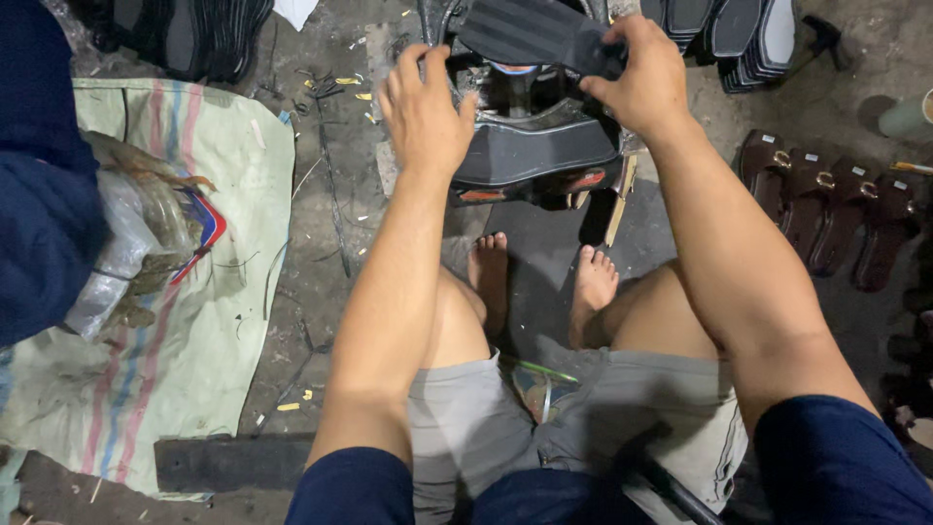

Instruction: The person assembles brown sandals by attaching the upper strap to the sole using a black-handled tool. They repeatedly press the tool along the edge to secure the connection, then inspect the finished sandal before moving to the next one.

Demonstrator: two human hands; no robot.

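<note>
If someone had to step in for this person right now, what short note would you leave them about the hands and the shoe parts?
Left hand: fingers spread, resting on the stack of black soles on the floor ahead.
Right hand: pinching one black sole by its end, held above the stack.
More sole stacks lie top right; a row of brown sandals stands to the right.
Done: cannot tell from this view.
Left: the held sole is not yet set down.
</note>
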